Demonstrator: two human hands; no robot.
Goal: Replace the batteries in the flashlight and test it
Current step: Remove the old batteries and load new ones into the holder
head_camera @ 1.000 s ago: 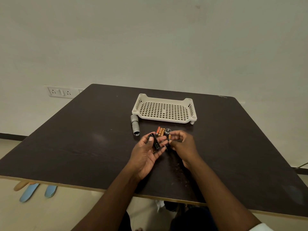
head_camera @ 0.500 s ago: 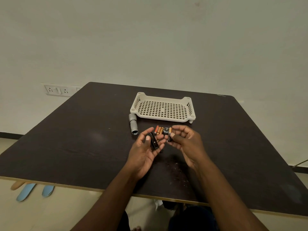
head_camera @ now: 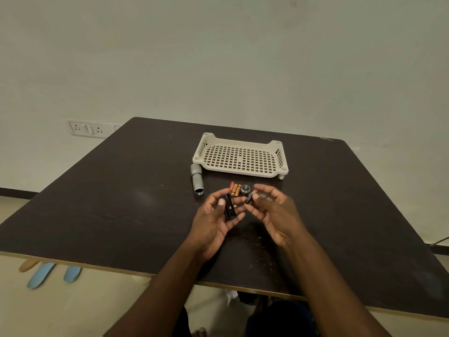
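On the far left, a white socket plate sits on the wall behind the dark surface, and below the surface's near edge blue slippers lie on the floor. Further right, the silver flashlight body lies on the surface with its open end toward the person, just beside the near left corner of the cream perforated tray. The left hand is raised palm-up above the surface, thumb and fingers curled round a black battery holder. Beyond it, three orange loose batteries lie side by side on the surface, with the dark round end cap just to their right. The right hand faces the left one, pinching a dark battery between thumb and fingertips, its end angled toward the holder but apart from it.
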